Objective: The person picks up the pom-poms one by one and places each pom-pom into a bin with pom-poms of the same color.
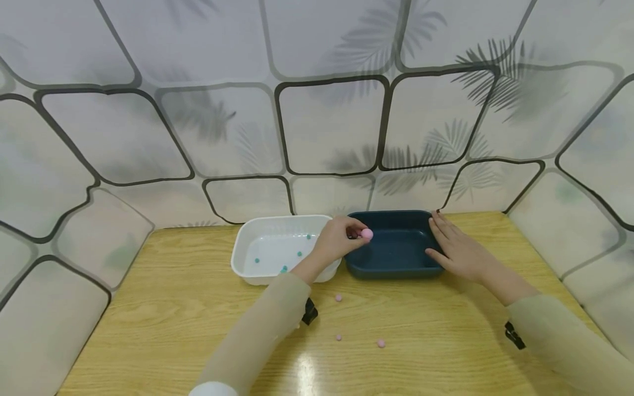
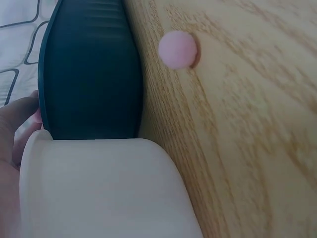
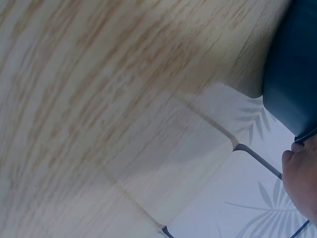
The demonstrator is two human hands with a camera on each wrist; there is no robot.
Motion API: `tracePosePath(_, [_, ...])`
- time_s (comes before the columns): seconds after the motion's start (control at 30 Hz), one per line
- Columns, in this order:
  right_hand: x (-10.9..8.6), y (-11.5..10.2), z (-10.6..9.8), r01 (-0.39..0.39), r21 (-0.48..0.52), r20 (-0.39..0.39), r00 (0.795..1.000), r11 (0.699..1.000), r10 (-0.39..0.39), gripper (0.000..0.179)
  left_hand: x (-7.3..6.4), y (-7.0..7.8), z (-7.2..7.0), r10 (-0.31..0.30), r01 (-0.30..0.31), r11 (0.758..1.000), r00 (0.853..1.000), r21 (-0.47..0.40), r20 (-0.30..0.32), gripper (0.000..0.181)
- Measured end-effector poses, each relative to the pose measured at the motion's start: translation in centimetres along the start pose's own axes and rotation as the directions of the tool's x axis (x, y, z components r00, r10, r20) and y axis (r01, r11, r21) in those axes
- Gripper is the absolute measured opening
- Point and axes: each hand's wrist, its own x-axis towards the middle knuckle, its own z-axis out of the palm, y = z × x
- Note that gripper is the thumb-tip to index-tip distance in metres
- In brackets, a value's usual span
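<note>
My left hand [image 1: 339, 238] pinches a pink pom-pom [image 1: 367, 234] between thumb and fingers, over the near-left side of the dark blue tray [image 1: 393, 273]. Beneath its wrist stands a white tray [image 1: 247, 273] with several small teal pom-poms [image 1: 257, 260] inside. My right hand [image 1: 460, 250] rests with straight fingers on the right rim of the blue tray. In the left wrist view, fingers [image 2: 17, 116] show at the left edge beyond the white tray [image 2: 109, 188], with only a bit of pink visible by them.
On the wooden table [image 1: 173, 330] in front of the trays lie three pink pom-poms, one [image 1: 338, 298] near the trays, another [image 1: 339, 337] and a third [image 1: 381, 343] closer to me. A patterned wall covering [image 1: 332, 132] rises right behind the trays.
</note>
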Motion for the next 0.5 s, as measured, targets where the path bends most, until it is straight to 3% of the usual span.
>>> tracePosePath(0.5, [0.03, -0.04, -0.18, 0.004, -0.015, 0.009, 1.0, 1.0, -0.004, 0.086, 0.37, 0.85, 0.22, -0.053, 0.052, 0.99, 0.999, 0.129, 0.003, 0.029])
